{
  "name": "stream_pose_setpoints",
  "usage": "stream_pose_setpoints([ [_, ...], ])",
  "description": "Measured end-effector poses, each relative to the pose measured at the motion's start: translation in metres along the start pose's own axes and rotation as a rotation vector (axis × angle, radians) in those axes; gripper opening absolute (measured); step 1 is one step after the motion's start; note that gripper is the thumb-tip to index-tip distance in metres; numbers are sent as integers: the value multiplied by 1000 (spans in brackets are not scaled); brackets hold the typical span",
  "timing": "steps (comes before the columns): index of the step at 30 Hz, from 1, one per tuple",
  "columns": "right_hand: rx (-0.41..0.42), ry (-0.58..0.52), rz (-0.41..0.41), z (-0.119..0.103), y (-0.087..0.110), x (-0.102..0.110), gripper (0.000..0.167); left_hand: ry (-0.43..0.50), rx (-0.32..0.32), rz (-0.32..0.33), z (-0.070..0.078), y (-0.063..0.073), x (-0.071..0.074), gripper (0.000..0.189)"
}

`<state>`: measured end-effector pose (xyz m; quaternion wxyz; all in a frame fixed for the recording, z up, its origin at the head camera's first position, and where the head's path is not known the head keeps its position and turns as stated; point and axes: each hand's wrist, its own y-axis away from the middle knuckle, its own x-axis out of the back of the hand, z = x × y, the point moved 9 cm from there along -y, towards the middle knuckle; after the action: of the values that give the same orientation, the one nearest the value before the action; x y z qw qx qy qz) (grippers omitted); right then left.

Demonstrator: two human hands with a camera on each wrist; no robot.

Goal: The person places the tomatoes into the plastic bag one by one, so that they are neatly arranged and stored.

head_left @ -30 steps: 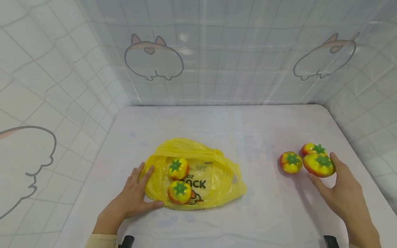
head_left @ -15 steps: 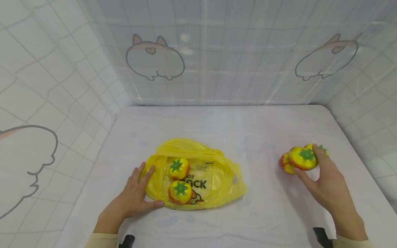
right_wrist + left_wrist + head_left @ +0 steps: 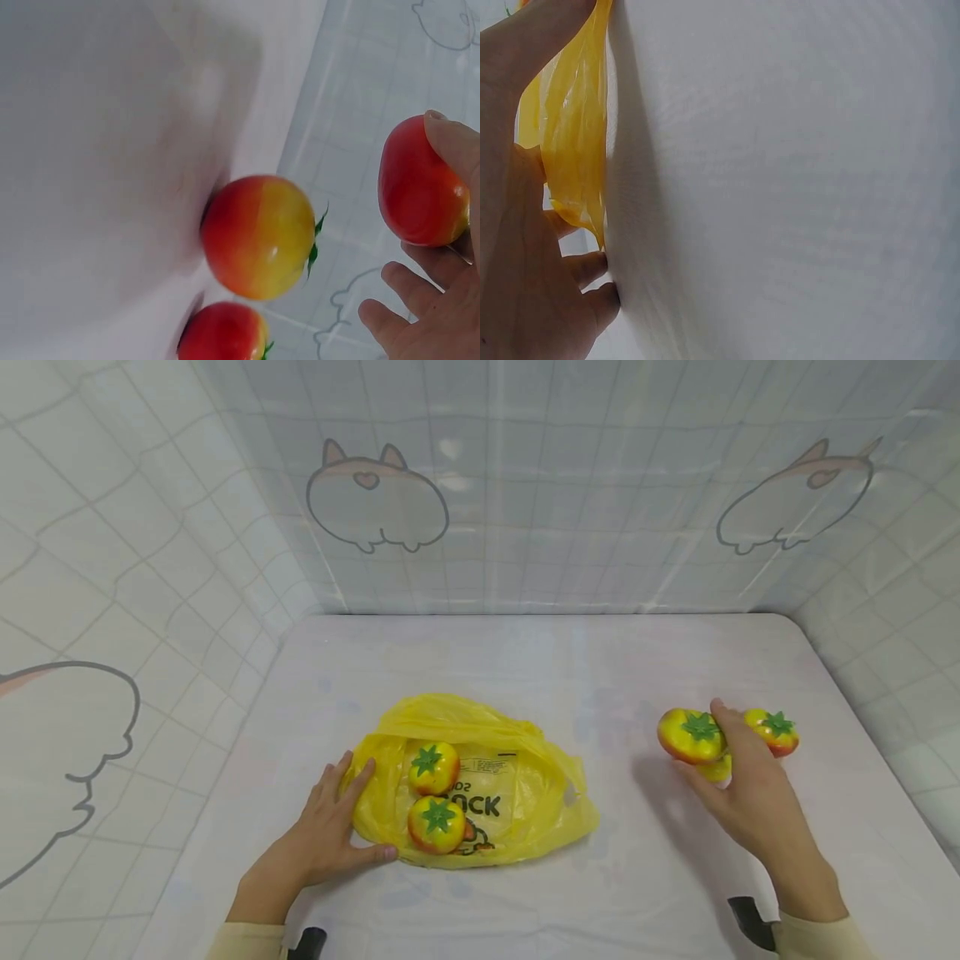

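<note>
In the head view my right hand [image 3: 757, 802] pinches a red-and-yellow toy tomato [image 3: 691, 735] with a green star-shaped leaf. The right wrist view shows this held tomato [image 3: 421, 184] raised off the table, between thumb and fingers. Below it sits a second tomato [image 3: 716, 768], mostly covered, and a third tomato [image 3: 772, 732] lies just right of the hand. My left hand [image 3: 318, 827] rests with fingers spread along the left edge of a yellow plastic bag [image 3: 547, 827]. Two tomatoes, an upper tomato [image 3: 435, 768] and a lower tomato [image 3: 437, 825], are in the bag's mouth area.
A pale cloth covers the table [image 3: 525, 910]. White tiled-pattern curtains [image 3: 570, 485] with cartoon animal outlines close off the back and sides. Dark wrist-camera mounts [image 3: 307, 943] show at both sleeves.
My right hand has carried the held tomato leftward, passing over the other two on the right. My left hand and the bag have stayed put.
</note>
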<state>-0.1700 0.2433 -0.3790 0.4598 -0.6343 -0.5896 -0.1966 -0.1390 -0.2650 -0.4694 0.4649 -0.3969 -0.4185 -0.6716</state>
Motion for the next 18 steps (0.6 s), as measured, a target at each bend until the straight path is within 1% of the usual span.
stream_pose_setpoints([
  [4,-4,-17,-18,-5,-3,-7,92,-4,1,-3,-1,-1,-2,127],
  [10,32,-9,-2,-14,-7,-12,93,-5,1,-2,-2,-2,-3,127],
  [16,12,-13,-20,-17,-8,-18,93,-10,5,-8,-3,-2,-4,127],
  [18,17,-23,-18,-20,-8,-21,94,-13,3,-8,-3,-2,-5,127],
])
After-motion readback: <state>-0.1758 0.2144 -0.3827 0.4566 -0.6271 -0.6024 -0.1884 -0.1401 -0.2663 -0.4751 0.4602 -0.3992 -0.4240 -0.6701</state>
